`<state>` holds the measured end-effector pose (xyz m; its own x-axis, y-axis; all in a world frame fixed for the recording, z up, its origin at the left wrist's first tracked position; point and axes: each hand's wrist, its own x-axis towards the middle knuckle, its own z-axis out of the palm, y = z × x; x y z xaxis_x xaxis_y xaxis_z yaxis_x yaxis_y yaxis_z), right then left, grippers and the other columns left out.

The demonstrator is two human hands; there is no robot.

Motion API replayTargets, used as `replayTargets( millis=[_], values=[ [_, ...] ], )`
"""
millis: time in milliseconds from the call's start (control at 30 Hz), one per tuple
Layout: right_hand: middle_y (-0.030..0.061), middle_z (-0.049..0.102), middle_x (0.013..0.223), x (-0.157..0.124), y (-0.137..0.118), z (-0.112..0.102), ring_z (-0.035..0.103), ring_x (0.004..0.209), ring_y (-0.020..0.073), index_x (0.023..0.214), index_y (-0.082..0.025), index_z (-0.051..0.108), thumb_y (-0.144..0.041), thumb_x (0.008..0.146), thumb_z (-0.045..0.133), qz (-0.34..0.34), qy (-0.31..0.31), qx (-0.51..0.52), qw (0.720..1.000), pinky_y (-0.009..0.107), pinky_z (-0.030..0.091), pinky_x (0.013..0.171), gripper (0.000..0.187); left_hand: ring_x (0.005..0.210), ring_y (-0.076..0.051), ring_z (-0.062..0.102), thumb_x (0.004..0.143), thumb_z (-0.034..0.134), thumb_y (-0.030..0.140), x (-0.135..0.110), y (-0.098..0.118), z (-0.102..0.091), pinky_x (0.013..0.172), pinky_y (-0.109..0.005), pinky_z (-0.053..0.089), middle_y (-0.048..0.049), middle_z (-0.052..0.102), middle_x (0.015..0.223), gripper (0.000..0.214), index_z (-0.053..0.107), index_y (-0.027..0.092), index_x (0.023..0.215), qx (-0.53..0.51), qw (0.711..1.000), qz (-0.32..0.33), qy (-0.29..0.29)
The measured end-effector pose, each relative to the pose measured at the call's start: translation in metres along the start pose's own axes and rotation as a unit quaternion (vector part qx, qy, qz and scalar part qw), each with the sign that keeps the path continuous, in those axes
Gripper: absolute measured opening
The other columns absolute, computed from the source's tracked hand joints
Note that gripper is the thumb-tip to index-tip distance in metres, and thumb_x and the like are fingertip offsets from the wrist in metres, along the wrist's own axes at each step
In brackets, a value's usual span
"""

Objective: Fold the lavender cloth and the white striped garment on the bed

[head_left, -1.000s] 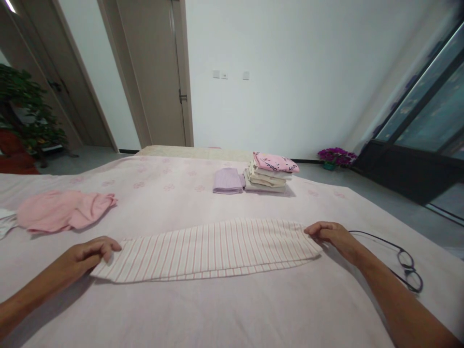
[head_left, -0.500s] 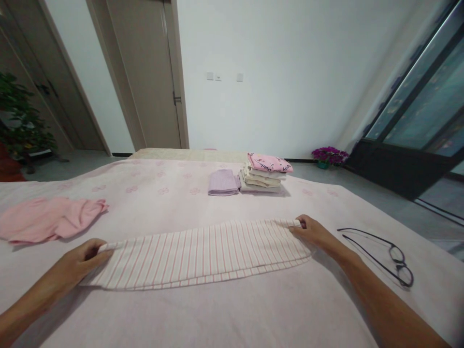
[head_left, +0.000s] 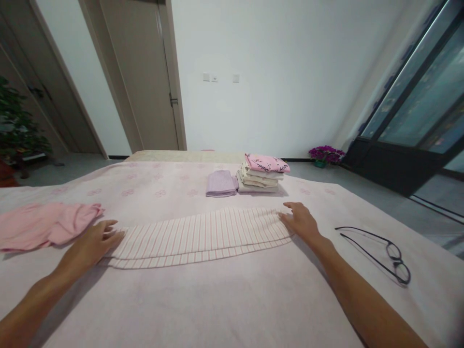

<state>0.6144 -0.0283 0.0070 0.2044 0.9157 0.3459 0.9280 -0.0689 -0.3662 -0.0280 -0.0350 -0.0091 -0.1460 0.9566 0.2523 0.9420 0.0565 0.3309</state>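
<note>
Our left hand (head_left: 90, 241) and right hand (head_left: 300, 221) rest flat, fingers spread, on the striped cloth (head_left: 199, 234); uneven pressure could skew its layers.

Open bedsheet (head_left: 217, 309) lies between the striped cloth (head_left: 199, 237) and folded stack (head_left: 263, 175); glasses (head_left: 393, 253) block right, pink garment (head_left: 43, 227) left.

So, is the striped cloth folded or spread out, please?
Folded: the striped cloth lies as a narrow band, layered edges showing along its near side.
</note>
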Motion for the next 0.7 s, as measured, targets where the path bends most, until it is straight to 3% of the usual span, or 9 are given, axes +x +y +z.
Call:
replayTargets(
  millis=[67, 133, 267, 400, 533, 700],
  values=[
    [0.0077, 0.069, 0.108, -0.012, -0.012, -0.007, 0.061, 0.103, 0.0237, 0.102, -0.021, 0.069, -0.035, 0.084, 0.060, -0.085, -0.017, 0.004, 0.996, 0.034, 0.046, 0.091, 0.024, 0.119, -0.031, 0.058, 0.085, 0.051, 0.053, -0.011, 0.008, -0.001, 0.105, -0.042, 0.043, -0.0083, 0.068, 0.116, 0.041, 0.061, 0.023, 0.110, 0.032, 0.993, 0.105, 0.041],
    [0.0040, 0.070, 0.099, -0.024, -0.029, -0.016, 0.062, 0.092, 0.0205, 0.092, -0.023, 0.069, -0.033, 0.084, 0.060, -0.157, -0.107, 0.032, 0.981, 0.030, 0.047, 0.083, 0.016, 0.119, -0.028, 0.057, 0.089, 0.049, 0.054, -0.023, 0.022, -0.003, 0.109, -0.041, 0.039, -0.0061, 0.067, 0.117, 0.037, 0.062, 0.025, 0.110, 0.021, 0.982, 0.183, 0.037],
    [0.0027, 0.070, 0.095, -0.043, -0.058, -0.027, 0.061, 0.094, 0.0205, 0.091, -0.024, 0.069, -0.022, 0.082, 0.058, -0.257, -0.201, 0.004, 0.945, 0.030, 0.045, 0.086, 0.014, 0.109, -0.023, 0.061, 0.091, 0.054, 0.052, -0.041, 0.051, -0.002, 0.097, -0.032, 0.046, -0.0022, 0.069, 0.114, 0.032, 0.068, 0.030, 0.109, -0.032, 0.956, 0.269, -0.114],
    [0.0047, 0.068, 0.095, -0.051, -0.067, -0.021, 0.059, 0.093, 0.0201, 0.093, -0.022, 0.068, -0.015, 0.085, 0.053, -0.303, -0.200, -0.057, 0.930, 0.030, 0.042, 0.083, 0.019, 0.103, -0.021, 0.064, 0.095, 0.050, 0.045, -0.046, 0.063, 0.006, 0.090, -0.029, 0.049, -0.0020, 0.071, 0.108, 0.027, 0.071, 0.029, 0.103, -0.027, 0.937, 0.322, -0.131],
    [0.0054, 0.066, 0.089, -0.051, -0.065, -0.016, 0.058, 0.085, 0.0185, 0.088, -0.020, 0.066, -0.014, 0.089, 0.049, -0.325, -0.178, -0.088, 0.925, 0.029, 0.039, 0.076, 0.019, 0.094, -0.018, 0.066, 0.097, 0.048, 0.036, -0.044, 0.059, 0.010, 0.084, -0.028, 0.050, -0.0020, 0.072, 0.102, 0.023, 0.070, 0.027, 0.099, -0.015, 0.930, 0.358, -0.080],
    [0.0040, 0.063, 0.085, -0.052, -0.062, -0.027, 0.056, 0.080, 0.0171, 0.085, -0.019, 0.064, -0.009, 0.077, 0.053, -0.310, -0.123, -0.038, 0.942, 0.027, 0.038, 0.073, 0.016, 0.089, -0.019, 0.065, 0.094, 0.054, 0.032, -0.047, 0.056, 0.000, 0.084, -0.031, 0.049, -0.0034, 0.071, 0.098, 0.014, 0.065, 0.024, 0.097, -0.020, 0.923, 0.384, -0.018]
  ],
)
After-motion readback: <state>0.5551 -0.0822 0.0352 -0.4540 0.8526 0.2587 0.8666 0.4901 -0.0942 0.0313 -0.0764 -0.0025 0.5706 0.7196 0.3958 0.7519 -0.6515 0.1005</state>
